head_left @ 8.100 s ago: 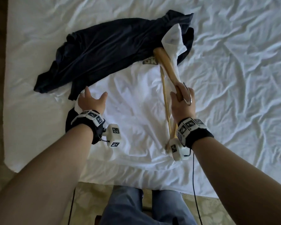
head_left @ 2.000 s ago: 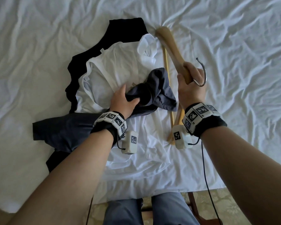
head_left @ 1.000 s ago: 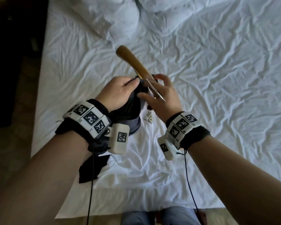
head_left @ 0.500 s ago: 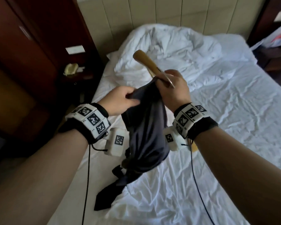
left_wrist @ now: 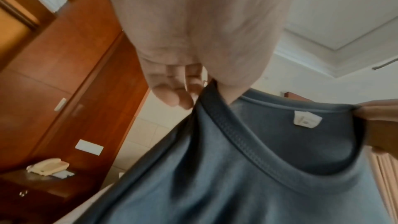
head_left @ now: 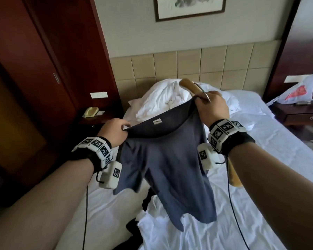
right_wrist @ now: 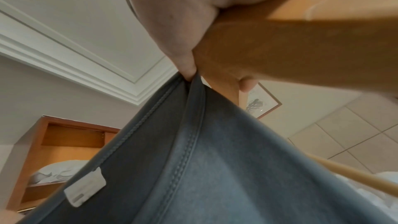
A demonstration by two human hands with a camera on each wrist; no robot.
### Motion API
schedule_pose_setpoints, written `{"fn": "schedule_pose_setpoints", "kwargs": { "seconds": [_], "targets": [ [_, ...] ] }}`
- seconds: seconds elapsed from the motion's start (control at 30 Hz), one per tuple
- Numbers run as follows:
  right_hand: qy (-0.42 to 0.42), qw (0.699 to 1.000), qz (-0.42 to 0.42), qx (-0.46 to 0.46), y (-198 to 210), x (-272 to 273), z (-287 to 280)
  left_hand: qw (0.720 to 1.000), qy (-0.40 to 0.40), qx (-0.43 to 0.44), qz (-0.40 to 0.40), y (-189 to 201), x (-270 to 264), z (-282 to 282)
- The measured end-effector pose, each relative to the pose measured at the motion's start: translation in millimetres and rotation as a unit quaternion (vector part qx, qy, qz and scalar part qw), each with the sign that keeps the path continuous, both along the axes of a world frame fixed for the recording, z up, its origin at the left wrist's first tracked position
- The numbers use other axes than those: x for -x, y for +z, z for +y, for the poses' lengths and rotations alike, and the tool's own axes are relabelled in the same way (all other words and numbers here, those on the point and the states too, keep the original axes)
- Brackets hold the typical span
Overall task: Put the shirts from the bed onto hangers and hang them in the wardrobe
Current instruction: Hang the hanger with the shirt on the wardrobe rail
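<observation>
I hold the grey-blue shirt point(head_left: 167, 165) up above the bed point(head_left: 271, 159), its neckline stretched between both hands. My left hand point(head_left: 114, 131) pinches the collar's left edge. My right hand point(head_left: 212, 108) is clamped on the wooden hanger point(head_left: 188, 86) and pinches the collar's right edge against it. White and black shirts point(head_left: 148, 219) lie on the bed below.

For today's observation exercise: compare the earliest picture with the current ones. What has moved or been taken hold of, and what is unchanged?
The grey-blue shirt, which lay crumpled on the bed, has been lifted and now hangs spread between both hands. The left hand has taken a pinching grip on the collar; the right hand pinches the collar's other side. Unchanged: the right hand keeps the wooden hanger, and the white shirt stays on the bed.
</observation>
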State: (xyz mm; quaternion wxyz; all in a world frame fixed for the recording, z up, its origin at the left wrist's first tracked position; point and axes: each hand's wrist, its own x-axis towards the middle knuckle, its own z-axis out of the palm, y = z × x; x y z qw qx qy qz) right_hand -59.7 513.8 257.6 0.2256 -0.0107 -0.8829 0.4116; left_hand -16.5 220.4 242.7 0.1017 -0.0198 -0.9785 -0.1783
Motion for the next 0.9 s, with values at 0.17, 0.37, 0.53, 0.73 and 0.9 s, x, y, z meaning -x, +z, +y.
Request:
{"fn": "schedule_pose_setpoints", "kwargs": {
  "seconds": [0.17,0.37,0.53,0.73,0.9],
  "targets": [
    [-0.025,0.999,-0.015,-0.021,8,1,-4,0.982,0.027,-0.178,-0.064,21,4,-20],
    [-0.035,0.998,-0.040,-0.020,15,-4,-10,0.900,-0.043,-0.424,-0.096,55,8,-29],
    [-0.023,0.999,-0.016,-0.028,27,-2,-26,0.895,0.009,-0.441,0.066,77,32,-41],
    [0.007,0.998,0.024,0.051,31,3,-43,0.928,0.004,-0.296,0.224,92,48,-33],
    [0.002,0.998,0.018,0.063,24,1,-45,0.943,-0.051,-0.272,0.184,92,52,-49]
  ]
}}
